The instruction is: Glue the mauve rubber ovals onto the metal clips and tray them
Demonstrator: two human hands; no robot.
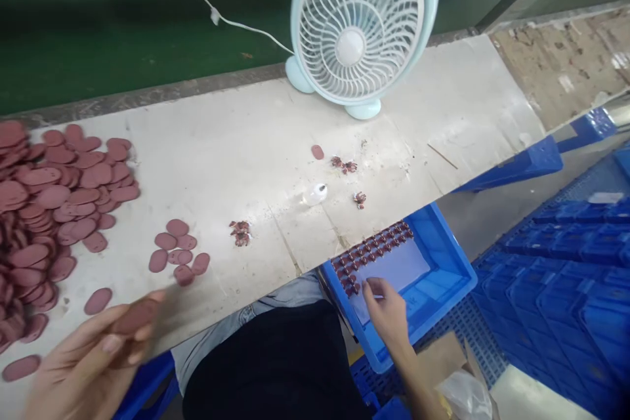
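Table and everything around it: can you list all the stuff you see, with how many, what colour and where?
Fan: one, pale blue, back of table.
White cord: one, running left from the fan.
Oval pieces: a big pile, reddish brown, table's left end.
Loose ovals: a handful, same colour, near the front edge.
Small assembled parts: a few little clusters, dark red, mid-table.
Blue tray: one, right of the table, with rows of small parts along its upper left side.
Blue crates: many, far right.
Left hand: holding an oval piece.
Right hand: reaching into the tray.
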